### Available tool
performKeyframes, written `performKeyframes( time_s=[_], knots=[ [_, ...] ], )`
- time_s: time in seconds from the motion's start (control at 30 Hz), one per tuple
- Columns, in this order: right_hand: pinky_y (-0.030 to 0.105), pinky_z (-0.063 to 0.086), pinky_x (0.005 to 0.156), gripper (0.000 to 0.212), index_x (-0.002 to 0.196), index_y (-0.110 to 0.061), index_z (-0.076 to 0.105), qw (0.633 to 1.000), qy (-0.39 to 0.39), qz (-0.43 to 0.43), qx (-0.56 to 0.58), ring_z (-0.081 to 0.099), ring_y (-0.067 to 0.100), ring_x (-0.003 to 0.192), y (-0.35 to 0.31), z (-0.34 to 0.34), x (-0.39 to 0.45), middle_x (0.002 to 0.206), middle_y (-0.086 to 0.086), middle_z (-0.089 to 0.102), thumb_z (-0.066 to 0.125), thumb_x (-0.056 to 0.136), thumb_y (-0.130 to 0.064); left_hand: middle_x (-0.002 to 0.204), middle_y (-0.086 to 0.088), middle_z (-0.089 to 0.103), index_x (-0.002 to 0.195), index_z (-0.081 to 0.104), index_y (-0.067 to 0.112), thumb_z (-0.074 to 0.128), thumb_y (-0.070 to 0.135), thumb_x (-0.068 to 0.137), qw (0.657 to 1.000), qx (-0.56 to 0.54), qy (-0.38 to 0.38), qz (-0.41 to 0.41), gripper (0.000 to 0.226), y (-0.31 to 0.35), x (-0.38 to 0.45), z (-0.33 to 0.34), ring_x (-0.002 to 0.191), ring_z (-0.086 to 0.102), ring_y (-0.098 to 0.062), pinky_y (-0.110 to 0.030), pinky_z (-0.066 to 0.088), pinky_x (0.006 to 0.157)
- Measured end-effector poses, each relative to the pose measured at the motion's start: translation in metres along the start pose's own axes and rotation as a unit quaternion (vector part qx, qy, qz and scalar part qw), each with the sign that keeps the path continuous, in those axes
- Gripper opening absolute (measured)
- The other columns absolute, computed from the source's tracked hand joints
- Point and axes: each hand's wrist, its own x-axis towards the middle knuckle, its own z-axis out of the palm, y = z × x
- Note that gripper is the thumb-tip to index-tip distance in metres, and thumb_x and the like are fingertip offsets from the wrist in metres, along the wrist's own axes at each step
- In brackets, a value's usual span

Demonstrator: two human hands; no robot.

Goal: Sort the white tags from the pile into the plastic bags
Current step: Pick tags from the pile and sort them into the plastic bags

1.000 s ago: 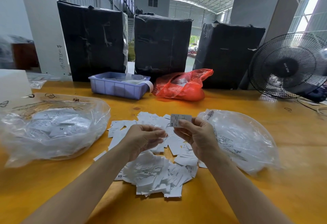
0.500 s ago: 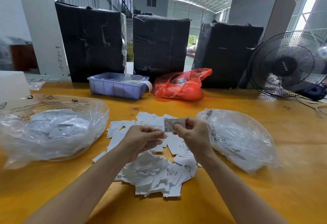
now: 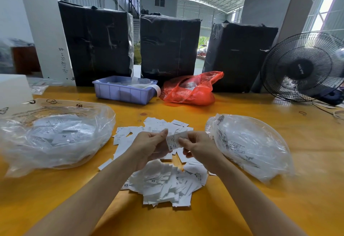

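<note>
A pile of white tags (image 3: 163,183) lies spread on the yellow table in front of me. Above it both my hands meet on one white tag (image 3: 174,140): my right hand (image 3: 200,149) pinches its right end and my left hand (image 3: 150,147) touches its left edge with thumb and fingers curled, possibly holding more tags. A clear plastic bag (image 3: 55,139) with tags inside, one marked XL, sits at the left. Another clear plastic bag (image 3: 249,144) lies at the right, close to my right hand.
A blue-violet tray (image 3: 124,91) and a red plastic bag (image 3: 189,91) stand behind the pile. Three black-wrapped boxes (image 3: 169,45) line the back edge. A black fan (image 3: 303,68) stands at the far right, a white block (image 3: 13,90) at the far left.
My right hand has lowered the tag and brought it leftward to my left hand, which has risen to meet it. The tag now tilts between both hands.
</note>
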Motion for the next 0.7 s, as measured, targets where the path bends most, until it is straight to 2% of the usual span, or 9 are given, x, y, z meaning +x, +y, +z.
performKeyframes(
  time_s=[0.1, 0.2, 0.3, 0.37, 0.43, 0.53, 0.63, 0.7],
  knots=[
    [0.021, 0.045, 0.056, 0.023, 0.105, 0.004, 0.063, 0.998, -0.048, 0.025, -0.027, 0.047, 0.009, 0.062, -0.002, 0.002, -0.001, 0.076, 0.005, 0.053, 0.042, 0.099, -0.005, 0.071, -0.011, 0.07, 0.084, 0.07, 0.002, 0.059, 0.035, 0.088, 0.999, 0.042, -0.009, -0.013, 0.036, -0.001, -0.001, 0.003, 0.064, 0.068, -0.018, -0.025, 0.056, 0.055],
    [0.02, 0.044, 0.059, 0.027, 0.109, 0.005, 0.063, 0.996, -0.056, 0.028, -0.065, 0.047, 0.008, 0.066, -0.004, 0.004, -0.002, 0.078, 0.001, 0.055, 0.042, 0.1, -0.008, 0.077, -0.014, 0.069, 0.088, 0.069, 0.002, 0.058, 0.039, 0.088, 0.998, 0.063, -0.011, -0.026, 0.039, -0.001, -0.005, 0.006, 0.067, 0.065, -0.021, -0.025, 0.054, 0.052],
    [0.018, 0.044, 0.058, 0.025, 0.116, -0.003, 0.064, 0.998, 0.002, -0.004, -0.061, 0.051, 0.006, 0.068, -0.003, 0.006, -0.001, 0.083, -0.001, 0.059, 0.048, 0.097, -0.007, 0.092, -0.017, 0.072, 0.102, 0.069, 0.0, 0.054, 0.038, 0.092, 0.998, 0.031, -0.035, -0.047, 0.043, 0.001, -0.007, 0.007, 0.068, 0.065, -0.024, -0.027, 0.052, 0.055],
    [0.019, 0.049, 0.058, 0.021, 0.111, 0.0, 0.066, 0.997, 0.054, -0.038, -0.041, 0.056, 0.009, 0.066, -0.001, 0.006, 0.001, 0.083, 0.006, 0.062, 0.056, 0.092, -0.004, 0.099, -0.021, 0.071, 0.106, 0.067, -0.001, 0.05, 0.034, 0.095, 0.998, -0.003, -0.047, -0.045, 0.041, 0.003, -0.008, 0.008, 0.072, 0.067, -0.025, -0.031, 0.055, 0.061],
    [0.024, 0.054, 0.059, 0.015, 0.101, 0.001, 0.067, 0.995, 0.077, -0.057, -0.009, 0.061, 0.014, 0.065, 0.001, 0.006, 0.001, 0.084, 0.014, 0.064, 0.062, 0.088, -0.002, 0.094, -0.022, 0.069, 0.101, 0.066, -0.003, 0.052, 0.03, 0.094, 0.999, -0.027, -0.024, -0.034, 0.036, 0.003, -0.007, 0.01, 0.077, 0.063, -0.025, -0.031, 0.053, 0.065],
    [0.028, 0.054, 0.061, 0.003, 0.084, -0.005, 0.068, 0.994, 0.086, -0.071, -0.017, 0.061, 0.017, 0.067, 0.004, 0.009, 0.002, 0.077, 0.011, 0.065, 0.065, 0.085, -0.003, 0.071, -0.011, 0.061, 0.08, 0.065, -0.001, 0.056, 0.023, 0.093, 0.997, -0.066, 0.005, -0.034, 0.029, 0.0, -0.006, 0.012, 0.059, 0.057, -0.013, -0.02, 0.052, 0.051],
    [0.022, 0.048, 0.056, 0.018, 0.081, -0.003, 0.067, 0.995, 0.075, -0.058, -0.015, 0.058, 0.013, 0.063, 0.006, 0.009, 0.003, 0.07, 0.002, 0.062, 0.063, 0.09, -0.017, 0.064, -0.011, 0.068, 0.083, 0.066, -0.002, 0.055, 0.022, 0.095, 0.997, -0.06, 0.008, -0.039, 0.03, -0.002, -0.007, 0.013, 0.051, 0.062, -0.012, -0.018, 0.054, 0.05],
    [0.029, 0.051, 0.058, 0.041, 0.093, 0.001, 0.064, 0.999, 0.022, -0.013, 0.041, 0.064, 0.017, 0.065, 0.003, 0.004, 0.004, 0.075, 0.003, 0.065, 0.062, 0.084, -0.039, 0.069, -0.011, 0.071, 0.087, 0.067, -0.002, 0.054, 0.025, 0.095, 0.998, -0.041, 0.014, -0.039, 0.031, -0.002, -0.006, 0.012, 0.057, 0.065, -0.014, -0.018, 0.055, 0.053]
  ],
)
